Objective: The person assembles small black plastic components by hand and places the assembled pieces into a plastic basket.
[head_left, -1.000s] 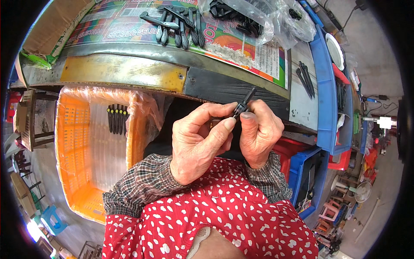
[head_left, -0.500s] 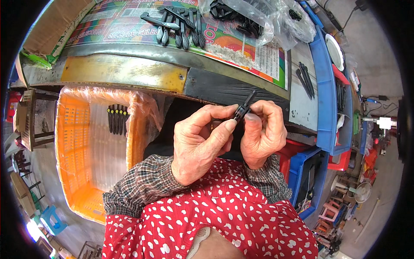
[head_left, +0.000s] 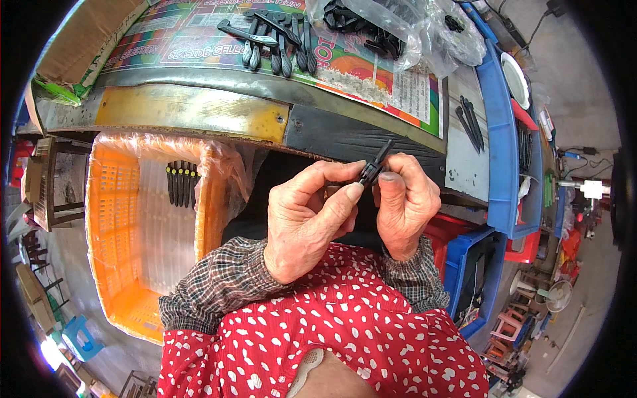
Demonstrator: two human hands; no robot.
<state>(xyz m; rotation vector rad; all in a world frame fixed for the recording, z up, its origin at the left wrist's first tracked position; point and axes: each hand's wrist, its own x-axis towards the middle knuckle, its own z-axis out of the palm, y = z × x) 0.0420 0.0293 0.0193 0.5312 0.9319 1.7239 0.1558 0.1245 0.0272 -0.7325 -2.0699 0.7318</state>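
Note:
My left hand (head_left: 305,215) pinches a slim black plastic piece (head_left: 375,164) between thumb and forefinger, its narrow end pointing up and away to the right. Close against the piece on the right is my right hand (head_left: 406,205), fingers curled and thumb bent towards the forefinger. Whatever the right fingertips grip, if anything, is hidden. Both hands are held above my lap, just in front of the table edge. Several black lever-like pieces (head_left: 275,43) with rounded, ribbed ends lie in a pile on the table beyond.
An orange crate (head_left: 113,225) lined with clear film stands at left, with a row of black pieces (head_left: 180,184) in it. Plastic bags (head_left: 405,30) of black parts lie on the table. At right are slim black pieces (head_left: 470,123), a blue tray (head_left: 501,159) and a blue bin (head_left: 468,245).
My right thumb has shifted up and slightly away from the black piece, and the right hand has turned a little. The left hand keeps its pinch almost unmoved.

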